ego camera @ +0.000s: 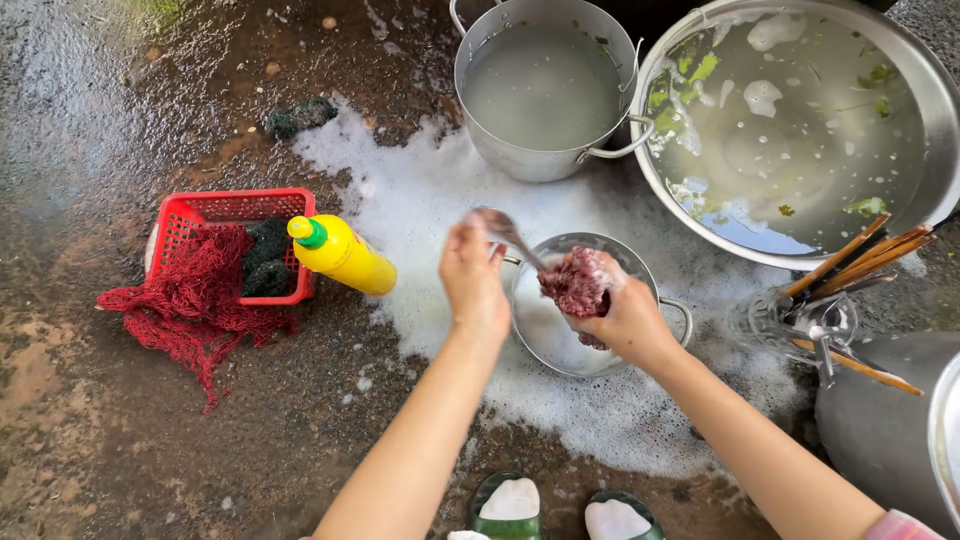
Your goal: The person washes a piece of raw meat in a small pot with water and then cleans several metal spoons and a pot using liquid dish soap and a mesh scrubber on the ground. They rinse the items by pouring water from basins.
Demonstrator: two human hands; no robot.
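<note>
Centre of frame: left hand fingers closed around a metal spoon, bowl end pointing to the upper right. Right hand clenched on a dark red scrubbing net, pressed against the spoon's handle end. Both held over a small metal pot sitting in white foam on wet ground. Centre left: yellow detergent bottle leaning on a red basket. Top: water-filled pot, and large basin at upper right.
</note>
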